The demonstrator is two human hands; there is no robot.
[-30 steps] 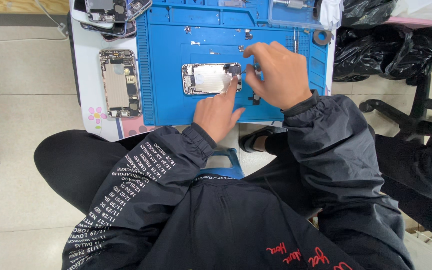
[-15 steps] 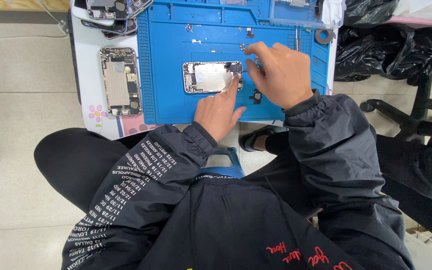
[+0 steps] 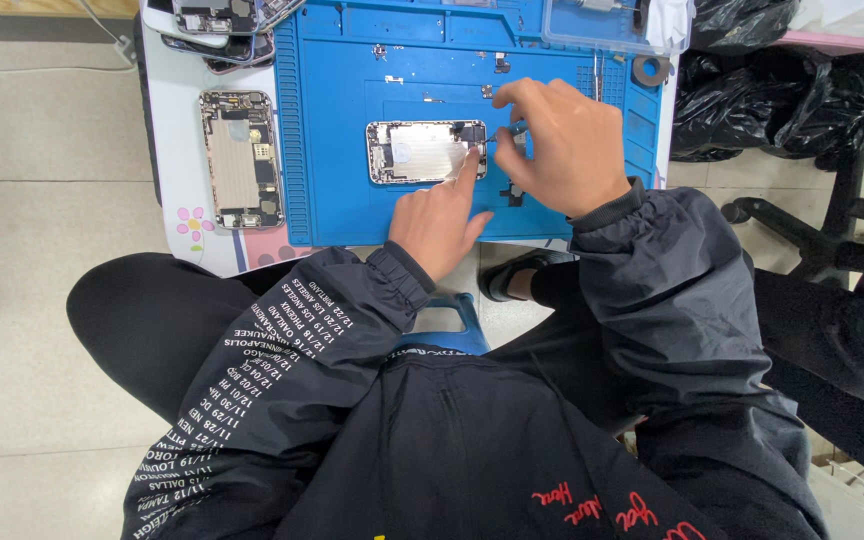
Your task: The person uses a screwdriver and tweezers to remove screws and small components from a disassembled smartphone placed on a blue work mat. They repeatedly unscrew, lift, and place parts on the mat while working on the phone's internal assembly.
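An opened phone body (image 3: 422, 152) lies on a blue work mat (image 3: 342, 200), its silver inside facing up. My left hand (image 3: 442, 215) rests on the mat below it, with the index finger pressing on the phone's right end. My right hand (image 3: 567, 140) hovers at the phone's right end and pinches a thin tool (image 3: 505, 132) whose tip points at that same end. Small loose parts (image 3: 512, 190) lie on the mat under my right hand.
A second opened phone (image 3: 239, 158) lies on the white table edge (image 3: 177, 150) left of the mat. More phone parts (image 3: 217, 20) sit at the top left, a clear tray (image 3: 592, 22) at the top right. Black bags (image 3: 762, 80) and a chair base (image 3: 802, 235) stand to the right.
Both hands stay at the phone's right end. My left index finger has stretched up onto the phone, and my right hand has shifted slightly with the tool.
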